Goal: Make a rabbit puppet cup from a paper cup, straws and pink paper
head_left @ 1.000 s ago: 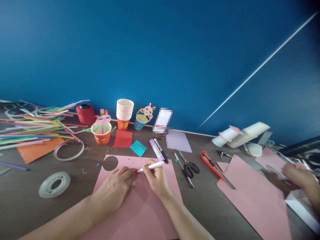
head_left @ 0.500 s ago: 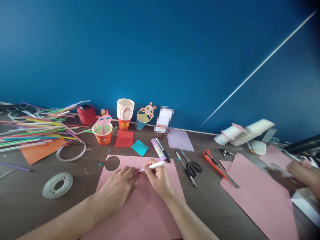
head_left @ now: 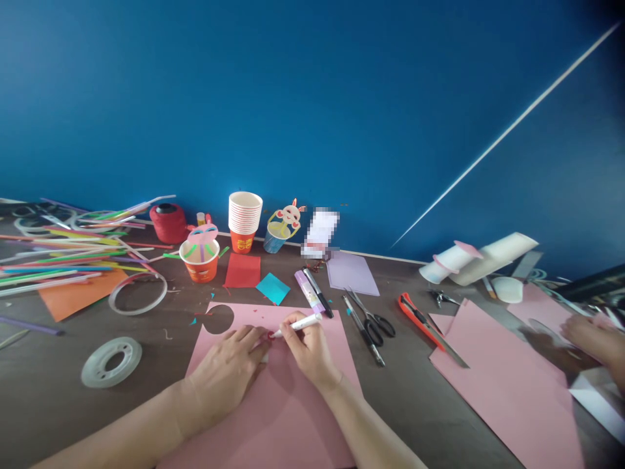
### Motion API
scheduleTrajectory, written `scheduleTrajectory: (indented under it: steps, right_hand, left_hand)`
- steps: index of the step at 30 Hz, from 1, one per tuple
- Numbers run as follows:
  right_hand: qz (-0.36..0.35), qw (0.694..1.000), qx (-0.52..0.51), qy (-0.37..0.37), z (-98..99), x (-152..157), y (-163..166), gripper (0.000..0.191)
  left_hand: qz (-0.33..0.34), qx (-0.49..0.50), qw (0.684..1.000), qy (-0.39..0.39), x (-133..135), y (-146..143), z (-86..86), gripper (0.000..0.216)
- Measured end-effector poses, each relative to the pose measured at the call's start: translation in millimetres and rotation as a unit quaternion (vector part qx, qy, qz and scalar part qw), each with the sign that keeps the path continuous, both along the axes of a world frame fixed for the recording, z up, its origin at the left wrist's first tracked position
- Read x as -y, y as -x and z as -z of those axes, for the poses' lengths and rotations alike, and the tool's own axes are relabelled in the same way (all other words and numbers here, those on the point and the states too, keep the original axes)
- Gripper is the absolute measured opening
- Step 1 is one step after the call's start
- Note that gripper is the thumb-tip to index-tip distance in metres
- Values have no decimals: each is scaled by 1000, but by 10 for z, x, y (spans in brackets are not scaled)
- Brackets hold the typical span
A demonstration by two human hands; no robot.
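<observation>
A pink paper sheet [head_left: 273, 417] with a round hole cut near its top left corner lies in front of me on the dark table. My left hand [head_left: 227, 374] rests palm down on the sheet, fingers together and flat, covering a small white thing I cannot make out. My right hand [head_left: 307, 348] is closed on a white marker [head_left: 297, 324] whose red tip touches the paper just beside my left fingertips.
Scissors [head_left: 371, 322], pens and an orange cutter [head_left: 415, 316] lie right of the sheet. Paper cups [head_left: 244, 221], straws [head_left: 63, 254] and tape rolls [head_left: 111, 361] sit left and behind. Another person's hand [head_left: 593, 339] works over more pink paper [head_left: 508, 391] at the right.
The camera has shifted slightly, moving the scene a little right in the frame. My hands and the marker stay in nearly the same place on the sheet.
</observation>
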State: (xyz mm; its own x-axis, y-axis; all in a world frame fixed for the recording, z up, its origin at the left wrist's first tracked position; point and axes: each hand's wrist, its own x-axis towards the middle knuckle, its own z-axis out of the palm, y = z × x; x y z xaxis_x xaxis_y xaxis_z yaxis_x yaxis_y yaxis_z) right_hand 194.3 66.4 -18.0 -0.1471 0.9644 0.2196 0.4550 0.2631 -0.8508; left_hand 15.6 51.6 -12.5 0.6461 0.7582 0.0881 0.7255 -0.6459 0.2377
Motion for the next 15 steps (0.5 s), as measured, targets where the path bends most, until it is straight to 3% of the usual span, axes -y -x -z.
scheduleTrajectory:
  steps: [15]
  right_hand:
    - [-4, 1000, -20, 10, 35, -10, 1, 18]
  left_hand:
    - [-1, 8, 1000, 1, -2, 5, 29, 32]
